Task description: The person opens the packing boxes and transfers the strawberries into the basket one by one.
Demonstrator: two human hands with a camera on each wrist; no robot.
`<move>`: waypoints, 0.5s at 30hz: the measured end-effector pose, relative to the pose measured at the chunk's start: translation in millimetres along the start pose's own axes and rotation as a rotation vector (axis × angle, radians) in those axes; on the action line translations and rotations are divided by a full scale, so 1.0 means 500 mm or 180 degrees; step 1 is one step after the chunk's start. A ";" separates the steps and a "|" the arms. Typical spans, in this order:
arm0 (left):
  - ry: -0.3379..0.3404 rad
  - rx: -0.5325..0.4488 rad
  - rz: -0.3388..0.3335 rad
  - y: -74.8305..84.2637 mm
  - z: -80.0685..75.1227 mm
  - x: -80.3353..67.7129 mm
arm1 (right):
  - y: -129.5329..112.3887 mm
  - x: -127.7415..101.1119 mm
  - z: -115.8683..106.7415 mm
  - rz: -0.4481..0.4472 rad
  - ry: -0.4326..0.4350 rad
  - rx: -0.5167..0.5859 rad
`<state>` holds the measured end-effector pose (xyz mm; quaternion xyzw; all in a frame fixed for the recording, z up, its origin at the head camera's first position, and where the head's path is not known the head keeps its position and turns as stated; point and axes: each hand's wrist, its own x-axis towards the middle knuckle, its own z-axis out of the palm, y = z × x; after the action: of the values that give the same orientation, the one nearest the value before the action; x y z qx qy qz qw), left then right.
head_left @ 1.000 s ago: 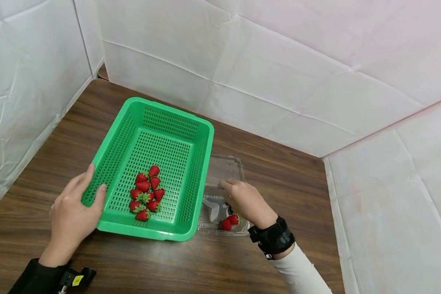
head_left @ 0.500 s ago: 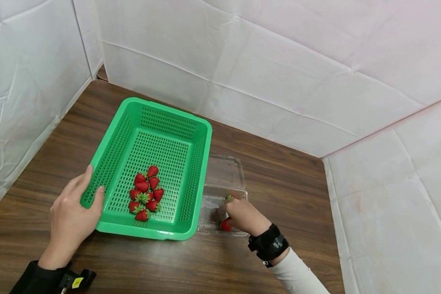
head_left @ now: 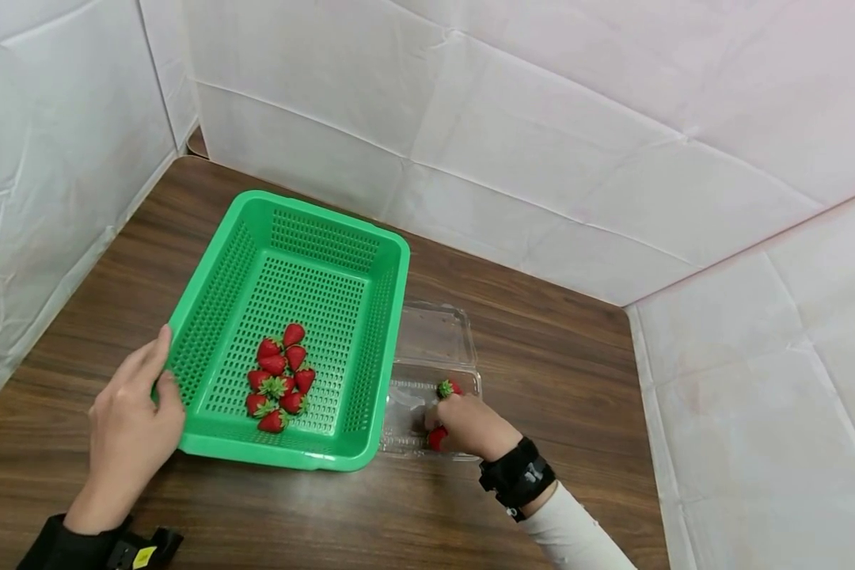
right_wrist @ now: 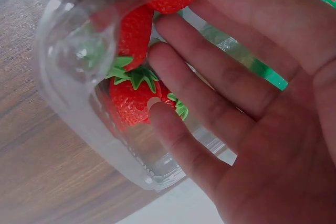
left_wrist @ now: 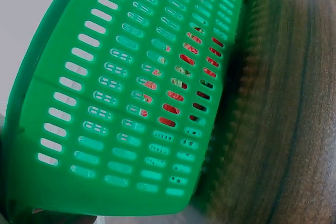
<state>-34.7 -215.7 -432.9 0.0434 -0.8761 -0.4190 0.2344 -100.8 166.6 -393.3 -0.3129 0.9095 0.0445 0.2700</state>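
A green perforated basket [head_left: 313, 210] holds several red strawberries [head_left: 274, 380] at its near end. My left hand [head_left: 131, 423] grips the basket's left rim, with the thumb over the edge. In the left wrist view the basket wall [left_wrist: 121, 93] fills most of the picture and red shows through its slots. My right hand [head_left: 473, 427] reaches into a clear plastic clamshell box [head_left: 431, 368] to the right. Its fingers [right_wrist: 205, 87] are extended and touch or nearly touch strawberries [right_wrist: 134, 98] inside. One strawberry [head_left: 447, 388] lies beyond the hand, another [head_left: 437, 438] under its fingertips.
The clamshell's lid [head_left: 435, 332] lies folded back towards the rear, beside the basket's right wall. A brown wood-grain table [head_left: 541, 372] carries everything. White panels [head_left: 506, 158] enclose it at the back and sides.
My right hand has lowered and moved towards the near part of the clamshell, uncovering a strawberry behind it. The basket and left hand have shifted slightly left.
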 end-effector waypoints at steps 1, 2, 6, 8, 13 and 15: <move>-0.0001 -0.0007 -0.0011 0.000 0.000 0.000 | 0.000 0.000 0.000 0.0005 -0.0015 0.0017; -0.0010 -0.0011 -0.0031 0.000 0.000 0.000 | 0.001 -0.001 0.000 0.0003 -0.0027 0.0025; 0.0000 -0.0022 -0.0065 0.000 0.001 -0.001 | 0.002 -0.002 0.000 0.0014 -0.0103 0.0071; 0.0000 -0.0018 -0.0078 0.000 0.001 0.000 | 0.002 -0.003 0.000 0.0030 -0.0134 0.0087; 0.0018 0.0006 -0.0106 0.001 0.002 0.000 | 0.003 -0.005 0.000 0.0118 -0.0191 0.0149; 0.0025 0.0020 -0.0108 0.003 0.004 0.000 | 0.004 -0.006 0.001 0.0155 -0.0207 0.0195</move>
<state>-35.3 -213.3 -432.9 0.0606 -0.8756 -0.4200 0.2306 -99.6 169.8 -392.2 -0.2806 0.9085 0.0334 0.3077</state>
